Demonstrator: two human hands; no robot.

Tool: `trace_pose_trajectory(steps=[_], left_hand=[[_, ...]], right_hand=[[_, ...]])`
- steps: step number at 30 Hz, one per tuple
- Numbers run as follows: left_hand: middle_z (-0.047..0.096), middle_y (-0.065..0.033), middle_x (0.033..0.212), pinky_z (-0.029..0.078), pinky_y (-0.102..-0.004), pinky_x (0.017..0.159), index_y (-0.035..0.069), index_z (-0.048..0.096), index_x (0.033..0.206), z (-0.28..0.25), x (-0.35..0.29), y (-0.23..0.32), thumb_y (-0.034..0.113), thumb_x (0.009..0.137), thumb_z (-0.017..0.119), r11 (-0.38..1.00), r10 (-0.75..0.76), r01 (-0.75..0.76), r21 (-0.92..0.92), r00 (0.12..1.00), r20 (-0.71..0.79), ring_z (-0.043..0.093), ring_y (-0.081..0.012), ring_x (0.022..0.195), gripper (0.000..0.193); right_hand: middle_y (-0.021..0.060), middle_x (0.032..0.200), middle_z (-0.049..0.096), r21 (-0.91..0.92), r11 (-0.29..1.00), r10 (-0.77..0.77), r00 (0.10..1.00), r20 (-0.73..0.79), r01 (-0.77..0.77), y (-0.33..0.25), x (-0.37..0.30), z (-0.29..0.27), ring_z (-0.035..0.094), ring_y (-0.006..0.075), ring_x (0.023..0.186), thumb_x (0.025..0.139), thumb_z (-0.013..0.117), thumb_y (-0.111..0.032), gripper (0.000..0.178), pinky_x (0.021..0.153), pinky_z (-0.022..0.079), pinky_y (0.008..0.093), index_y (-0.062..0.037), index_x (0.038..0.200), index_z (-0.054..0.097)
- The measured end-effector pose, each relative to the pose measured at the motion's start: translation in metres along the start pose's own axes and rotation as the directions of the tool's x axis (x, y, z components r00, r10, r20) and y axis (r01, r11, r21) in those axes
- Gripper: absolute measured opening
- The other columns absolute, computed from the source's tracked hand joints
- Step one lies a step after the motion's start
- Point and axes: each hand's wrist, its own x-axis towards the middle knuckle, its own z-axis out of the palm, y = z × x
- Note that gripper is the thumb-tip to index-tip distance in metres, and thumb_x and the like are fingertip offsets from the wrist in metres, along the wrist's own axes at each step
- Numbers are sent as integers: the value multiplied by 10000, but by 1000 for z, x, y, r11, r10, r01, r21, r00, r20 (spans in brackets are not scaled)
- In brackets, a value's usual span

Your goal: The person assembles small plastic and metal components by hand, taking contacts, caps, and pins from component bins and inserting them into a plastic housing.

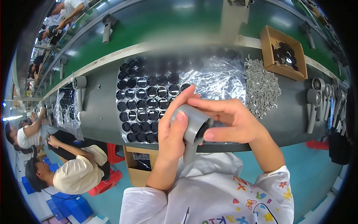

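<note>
In front of my chest, both hands hold a grey hair dryer housing (191, 128), its handle pointing down and its round opening facing right. My left hand (169, 134) is wrapped round the barrel, the thumb lying along its side. From the other side my right hand (238, 121) grips it, fingertips over the top and thumb at the rim of the opening. A dark part (202, 131) shows inside that opening, mostly hidden by the rim and thumb. Just beyond my hands, rows of round black caps (141, 105) lie on clear plastic wrap (220, 83).
Right of the wrap lies a heap of small grey parts (262, 87). Behind it stands a cardboard box (289, 73) holding black parts. More grey housings (313, 108) stand far right; another housing (79, 91) stands left. A co-worker (78, 171) sits left. Beyond runs a green conveyor (160, 24).
</note>
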Motion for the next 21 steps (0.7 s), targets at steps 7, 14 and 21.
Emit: trace_pose_trajectory(steps=[7,14,21], left_hand=[[632,-141,1228,463,-310,963,-24,611,1361,2,-5,6,300,1039,535,964,22,-5,266,998,-62,597,-186,1100,463],[651,-96,1139,488,-260,858,-23,630,1328,4,2,16,309,1034,550,992,-70,73,106,997,-34,613,-126,933,451],[693,-103,1114,528,-250,809,-29,592,1385,1,7,21,352,1050,547,996,-78,77,41,997,26,656,-130,944,509]], right_hand=[[195,1368,643,-1,1000,-3,999,-36,3,6,1,1,623,240,1261,760,876,15,789,1086,476,376,79,1454,508],[192,1320,674,-196,979,-60,996,-60,47,4,2,2,648,252,1233,719,912,-15,806,1072,492,375,65,1431,542],[188,1254,714,-450,890,-117,991,-60,78,-5,0,4,698,258,1160,689,944,-76,777,1025,526,371,33,1379,602]])
